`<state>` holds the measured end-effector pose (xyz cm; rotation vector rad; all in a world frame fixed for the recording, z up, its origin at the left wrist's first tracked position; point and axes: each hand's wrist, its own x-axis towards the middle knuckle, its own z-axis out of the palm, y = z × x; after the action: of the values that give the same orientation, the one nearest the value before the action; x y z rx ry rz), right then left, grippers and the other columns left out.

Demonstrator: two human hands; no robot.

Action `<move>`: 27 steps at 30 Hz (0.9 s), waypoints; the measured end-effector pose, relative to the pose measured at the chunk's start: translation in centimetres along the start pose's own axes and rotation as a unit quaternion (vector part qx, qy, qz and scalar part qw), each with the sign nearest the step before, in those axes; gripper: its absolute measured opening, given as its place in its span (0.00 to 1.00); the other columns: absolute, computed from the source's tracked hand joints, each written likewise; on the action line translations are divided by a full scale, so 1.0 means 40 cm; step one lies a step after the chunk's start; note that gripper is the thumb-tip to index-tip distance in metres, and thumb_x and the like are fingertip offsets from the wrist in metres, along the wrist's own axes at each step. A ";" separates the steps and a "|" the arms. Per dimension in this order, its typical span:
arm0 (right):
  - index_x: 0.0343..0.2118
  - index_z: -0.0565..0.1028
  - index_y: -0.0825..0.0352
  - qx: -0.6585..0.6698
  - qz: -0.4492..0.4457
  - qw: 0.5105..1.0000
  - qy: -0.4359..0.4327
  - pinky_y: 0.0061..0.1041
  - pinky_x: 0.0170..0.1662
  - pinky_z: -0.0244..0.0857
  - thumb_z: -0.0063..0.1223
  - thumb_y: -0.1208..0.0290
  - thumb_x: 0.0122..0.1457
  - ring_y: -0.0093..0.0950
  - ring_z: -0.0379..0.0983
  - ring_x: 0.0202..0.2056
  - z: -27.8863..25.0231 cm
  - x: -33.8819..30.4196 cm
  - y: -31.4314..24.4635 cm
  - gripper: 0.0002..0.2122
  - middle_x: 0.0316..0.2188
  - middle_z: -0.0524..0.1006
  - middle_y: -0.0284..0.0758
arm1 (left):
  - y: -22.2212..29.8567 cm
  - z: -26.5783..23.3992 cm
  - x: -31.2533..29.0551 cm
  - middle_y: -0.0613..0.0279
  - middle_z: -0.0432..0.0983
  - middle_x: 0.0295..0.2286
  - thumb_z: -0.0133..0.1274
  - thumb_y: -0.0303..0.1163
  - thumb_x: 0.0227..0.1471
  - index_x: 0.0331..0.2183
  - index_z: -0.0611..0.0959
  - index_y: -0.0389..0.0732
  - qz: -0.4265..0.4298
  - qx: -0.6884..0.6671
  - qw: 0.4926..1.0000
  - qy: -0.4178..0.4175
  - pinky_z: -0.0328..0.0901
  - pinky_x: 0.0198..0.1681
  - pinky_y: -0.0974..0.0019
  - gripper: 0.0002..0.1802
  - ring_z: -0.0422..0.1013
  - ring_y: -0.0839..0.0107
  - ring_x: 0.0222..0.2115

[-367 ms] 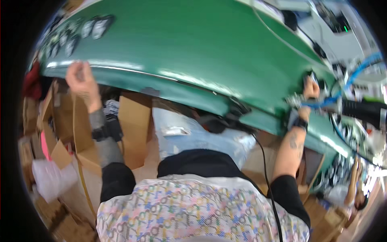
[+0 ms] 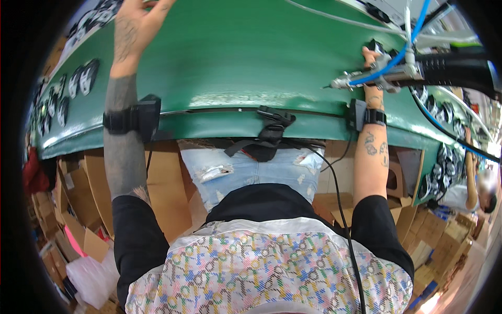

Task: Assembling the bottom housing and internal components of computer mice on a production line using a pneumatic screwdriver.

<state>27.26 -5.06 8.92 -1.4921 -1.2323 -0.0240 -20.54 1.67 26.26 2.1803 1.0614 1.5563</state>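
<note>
My left hand (image 2: 137, 23) reaches over the far left of the green bench, partly cut off by the top edge. Its thumb is stretched away from the fingers, and I see nothing held. To the right, my right hand (image 2: 370, 56) is closed on a small dark shoe-like piece (image 2: 375, 46) above the bench. A metal spray-gun-like tool (image 2: 379, 78) with a blue hose hangs in front of that wrist and hides part of the hand. A pair of black-and-white shoes (image 2: 82, 78) lies on the bench, left of my left forearm.
The green bench (image 2: 251, 68) spans the view. More shoes (image 2: 444, 162) stand at the right, near another person's arm (image 2: 469, 170). Open cardboard boxes (image 2: 167, 188) sit below the bench's front edge. A black strap (image 2: 272, 131) lies at its middle, and a black cable (image 2: 340, 209) crosses my lap.
My left hand has moved up and right, farther over the bench. My right hand has shifted up and left with the dark piece. The view has also turned.
</note>
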 end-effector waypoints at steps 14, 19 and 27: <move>0.32 0.76 0.63 0.028 0.201 0.929 -0.310 0.23 0.31 0.61 0.53 0.50 0.49 0.24 0.69 0.26 -0.007 0.015 -0.163 0.18 0.21 0.74 0.33 | -0.287 0.178 -0.123 0.56 0.64 0.50 0.51 0.43 0.50 0.45 0.74 0.42 -0.024 0.175 0.940 -0.291 0.57 0.53 0.61 0.22 0.61 0.58 0.51; 0.32 0.77 0.66 -0.363 -0.036 0.846 -0.390 0.31 0.40 0.66 0.48 0.47 0.48 0.37 0.74 0.35 0.034 0.075 -0.267 0.23 0.29 0.77 0.44 | -0.277 0.152 -0.117 0.53 0.63 0.50 0.52 0.36 0.49 0.43 0.75 0.40 0.005 0.162 0.946 -0.280 0.57 0.53 0.60 0.18 0.61 0.57 0.51; 0.28 0.78 0.61 -0.217 0.139 0.937 -0.235 0.33 0.40 0.67 0.49 0.57 0.46 0.39 0.74 0.35 0.012 0.018 -0.096 0.14 0.31 0.77 0.42 | -0.218 0.216 -0.127 0.51 0.62 0.50 0.50 0.35 0.49 0.44 0.73 0.38 -0.016 0.140 0.940 -0.312 0.56 0.53 0.59 0.20 0.59 0.54 0.51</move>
<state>24.70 -4.96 11.92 -2.1373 -1.4372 0.2818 -17.15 5.96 14.14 2.5550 1.1264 0.6249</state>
